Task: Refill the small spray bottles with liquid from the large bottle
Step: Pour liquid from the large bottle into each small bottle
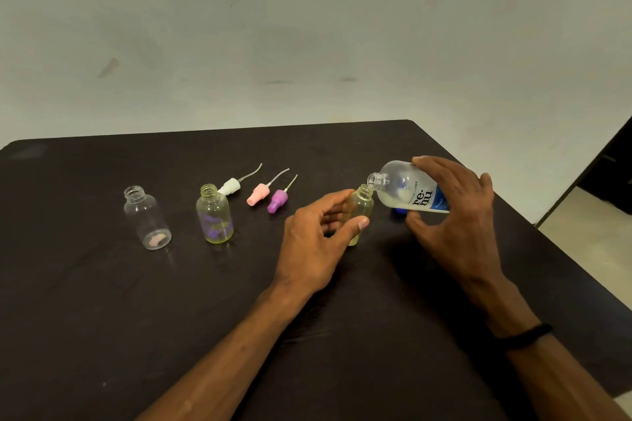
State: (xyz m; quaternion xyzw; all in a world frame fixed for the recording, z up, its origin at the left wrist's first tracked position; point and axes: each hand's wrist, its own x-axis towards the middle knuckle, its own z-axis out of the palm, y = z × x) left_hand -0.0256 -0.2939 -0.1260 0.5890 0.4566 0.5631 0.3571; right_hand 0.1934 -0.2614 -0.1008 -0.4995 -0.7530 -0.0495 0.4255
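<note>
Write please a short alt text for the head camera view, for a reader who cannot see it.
The right hand tips a large bottle toward the open neck of a small bottle steadied by the left hand on a dark table. Two more open small bottles stand to the left, with three spray tops, white, pink and purple, lying behind.

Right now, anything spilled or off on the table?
No spill visible. The three spray pump heads lie loose behind the open small bottles, expected mid-refill. The large bottle is tipped at the held bottle's mouth.

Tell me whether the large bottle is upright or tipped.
Tipped: the large bottle lies nearly sideways in the right hand, uncapped mouth at the small bottle's neck.
</note>
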